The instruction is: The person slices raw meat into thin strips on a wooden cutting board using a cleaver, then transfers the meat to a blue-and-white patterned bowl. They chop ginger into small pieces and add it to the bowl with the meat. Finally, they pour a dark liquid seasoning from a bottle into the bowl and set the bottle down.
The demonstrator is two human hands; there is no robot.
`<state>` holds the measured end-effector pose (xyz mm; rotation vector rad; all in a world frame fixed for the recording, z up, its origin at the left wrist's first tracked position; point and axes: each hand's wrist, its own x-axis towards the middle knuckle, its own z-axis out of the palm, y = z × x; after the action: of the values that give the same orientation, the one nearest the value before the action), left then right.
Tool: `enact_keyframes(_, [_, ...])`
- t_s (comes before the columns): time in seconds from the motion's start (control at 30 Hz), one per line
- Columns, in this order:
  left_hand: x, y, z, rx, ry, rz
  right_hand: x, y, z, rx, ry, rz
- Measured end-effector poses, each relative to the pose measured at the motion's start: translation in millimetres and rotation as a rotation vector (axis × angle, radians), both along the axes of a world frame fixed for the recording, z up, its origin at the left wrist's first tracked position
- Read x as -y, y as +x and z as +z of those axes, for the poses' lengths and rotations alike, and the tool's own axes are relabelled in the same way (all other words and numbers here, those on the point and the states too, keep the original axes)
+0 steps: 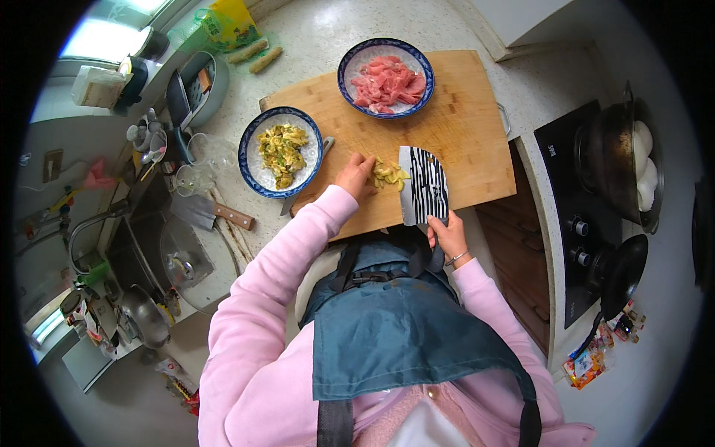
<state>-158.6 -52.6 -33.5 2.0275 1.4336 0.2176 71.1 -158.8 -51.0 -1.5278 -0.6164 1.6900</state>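
A wooden cutting board [463,95] lies before me. My right hand [450,237] grips the dark handle of a kitchen cleaver [427,187] with black and white stripes. The cleaver's broad blade rests flat or nearly flat over the board, its bright edge facing left. Against that edge is a small pile of yellowish-green chopped pieces [389,173], possibly pickled vegetable. My left hand [356,176] is at the pile's left side, thumb and fingers apart, fingertips touching or close to the pieces.
A blue-rimmed bowl [342,53] of sliced raw pink meat stands on the board's far side. Another blue-rimmed bowl [244,151] with yellow-green chopped food covers part of a knife [328,146]. A wooden-handled cleaver [234,217] lies by the sink; a stove [564,162] with pots is at right.
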Motion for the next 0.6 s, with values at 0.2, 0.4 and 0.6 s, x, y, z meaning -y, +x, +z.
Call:
enact_keyframes(0.2, [6.0, 9.9, -14.0, 0.052, 0.039, 0.081, -4.9, -5.1, -2.2, -0.003, -0.001, 0.046])
enact_keyframes(0.4, [4.5, 15.7, -25.1, 0.276, -0.055, 0.193, -13.1, -14.2, -3.3, -0.09, 0.009, 0.108])
enact_keyframes(0.6, [-6.2, 25.5, 16.0, 0.496, 0.009, 0.192, -25.5, -15.5, 26.6, -0.146, 0.026, 0.134])
